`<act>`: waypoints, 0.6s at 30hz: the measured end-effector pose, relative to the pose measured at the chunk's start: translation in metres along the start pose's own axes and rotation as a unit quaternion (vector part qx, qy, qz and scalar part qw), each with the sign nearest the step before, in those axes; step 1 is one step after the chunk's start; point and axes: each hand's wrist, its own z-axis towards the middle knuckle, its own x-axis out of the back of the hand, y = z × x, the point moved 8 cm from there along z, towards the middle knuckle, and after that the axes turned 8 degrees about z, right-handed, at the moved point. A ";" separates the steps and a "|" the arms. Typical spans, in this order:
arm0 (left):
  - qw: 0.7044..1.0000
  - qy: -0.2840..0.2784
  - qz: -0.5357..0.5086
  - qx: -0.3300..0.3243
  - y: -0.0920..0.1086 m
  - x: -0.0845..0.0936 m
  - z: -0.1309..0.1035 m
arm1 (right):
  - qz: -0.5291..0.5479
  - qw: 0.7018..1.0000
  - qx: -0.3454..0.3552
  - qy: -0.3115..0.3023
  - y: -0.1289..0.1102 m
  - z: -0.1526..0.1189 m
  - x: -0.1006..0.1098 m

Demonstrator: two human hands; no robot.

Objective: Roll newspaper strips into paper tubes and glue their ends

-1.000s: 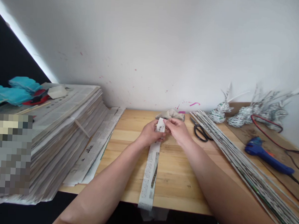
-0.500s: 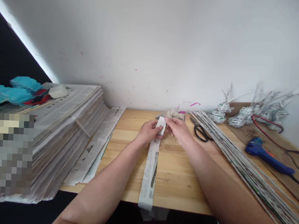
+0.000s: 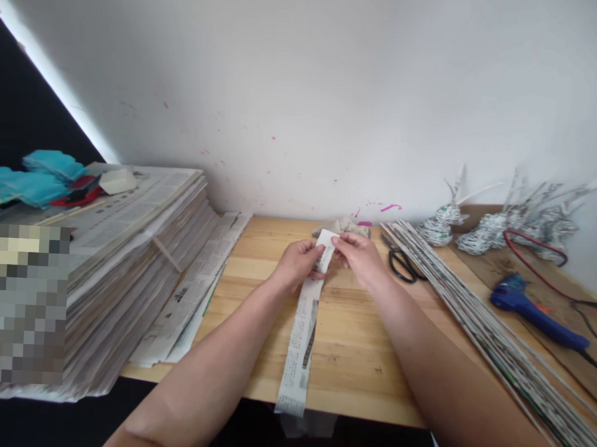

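A long newspaper strip (image 3: 298, 350) runs down the middle of the wooden table (image 3: 361, 360), and its lower end hangs over the front edge. My left hand (image 3: 301, 260) grips the strip near its far end, thumb on top. With thumb and fingers, my right hand (image 3: 354, 253) pinches the right edge of that same end, which is lifted toward me. Just beyond the hands lies a crumpled grey cloth (image 3: 351, 227). Black-handled scissors (image 3: 402, 263) rest to the right of my right hand.
Tall newspaper stacks (image 3: 162, 236) fill the left, with blue tissue-like pieces (image 3: 45, 177) on top. Loose newspaper strips (image 3: 199, 292) lie beside them. On the right are thin rolled paper sticks (image 3: 473, 333), a blue glue gun (image 3: 539, 313) and several woven paper figures (image 3: 436, 225) on cardboard.
The strip's far end has turned slightly and shifted a little right and up between my fingers. Both hands keep their hold and have barely moved.
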 end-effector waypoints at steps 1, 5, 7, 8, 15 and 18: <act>1.000 -0.002 -0.003 0.003 0.000 0.000 -0.001 | 0.013 1.000 -0.008 -0.007 0.000 0.000 -0.001; 0.998 -0.026 -0.054 0.028 -0.001 -0.002 -0.001 | 0.095 0.994 -0.040 -0.042 0.000 -0.001 -0.004; 0.989 -0.065 -0.118 0.056 -0.004 -0.006 -0.002 | 0.114 0.991 -0.054 -0.051 0.000 -0.002 -0.006; 0.981 -0.095 -0.151 0.072 -0.005 -0.011 -0.003 | 0.114 0.989 -0.066 -0.064 0.001 -0.003 -0.008; 0.957 -0.210 -0.160 0.118 -0.012 -0.032 -0.009 | 0.069 0.990 -0.058 -0.112 0.003 -0.010 -0.021; 0.981 -0.137 -0.096 0.094 -0.014 -0.021 0.000 | 0.031 0.998 -0.014 -0.045 -0.004 -0.007 -0.011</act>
